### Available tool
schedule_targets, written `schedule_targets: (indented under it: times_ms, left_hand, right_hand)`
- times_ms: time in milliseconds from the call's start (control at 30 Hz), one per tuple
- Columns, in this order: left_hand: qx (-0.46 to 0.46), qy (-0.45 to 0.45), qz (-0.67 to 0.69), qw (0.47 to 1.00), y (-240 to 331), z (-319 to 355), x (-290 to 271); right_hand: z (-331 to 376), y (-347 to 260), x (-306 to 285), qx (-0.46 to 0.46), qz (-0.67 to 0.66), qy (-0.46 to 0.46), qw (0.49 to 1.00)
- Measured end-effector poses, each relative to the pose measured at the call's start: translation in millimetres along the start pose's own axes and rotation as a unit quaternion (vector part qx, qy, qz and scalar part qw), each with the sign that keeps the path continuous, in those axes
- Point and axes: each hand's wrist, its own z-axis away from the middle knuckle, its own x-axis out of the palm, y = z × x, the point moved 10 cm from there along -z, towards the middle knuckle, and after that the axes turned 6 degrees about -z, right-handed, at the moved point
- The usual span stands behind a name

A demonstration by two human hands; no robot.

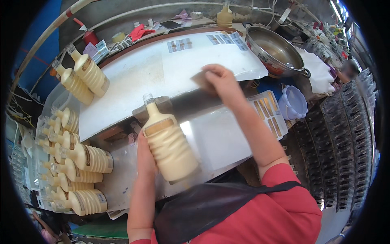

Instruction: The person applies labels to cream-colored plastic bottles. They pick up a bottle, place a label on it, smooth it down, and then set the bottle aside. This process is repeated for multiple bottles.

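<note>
My left hand (145, 153) is wrapped around the side of a cream-coloured bottle (170, 148) with a rippled body, a clear neck and a gold-brown band at its shoulder. The bottle tilts, its neck pointing away from me. Over the white work surface (138, 69), my right hand (221, 81) pinches a small flat brownish piece (202, 80), blurred by motion, so I cannot tell its kind. A sheet of gold labels (266, 112) lies under my right forearm.
Many similar bottles (79, 171) lie stacked at the left; two more (91, 75) stand at the far left. A wide metal pan (276, 49) of liquid sits at the far right, near a lavender bucket (293, 102). Label sheets (180, 45) lie at the back. Dark racks (341, 142) stand right.
</note>
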Motion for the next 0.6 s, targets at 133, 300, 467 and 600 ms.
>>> schedule_targets:
  times_ms: [133,300,467,600]
  left_hand:
    - [0.032,0.02,-0.19,0.981,9.1,16.5,13.9]
    - [0.02,0.041,-0.203,0.978,13.1,12.5,13.5]
    - [0.025,0.045,-0.194,0.98,12.0,13.5,7.3]
    - [0.017,0.055,-0.271,0.961,8.0,13.5,-1.8]
  right_hand:
    - [-74.7,-2.1,-80.8,0.028,0.275,0.039,0.96]
    - [-138.1,-16.6,-112.5,-0.063,0.604,0.084,0.79]
    - [-198.4,2.7,-110.9,-0.086,0.676,0.026,0.732]
    - [-237.2,23.9,-103.7,-0.083,0.701,-0.014,0.709]
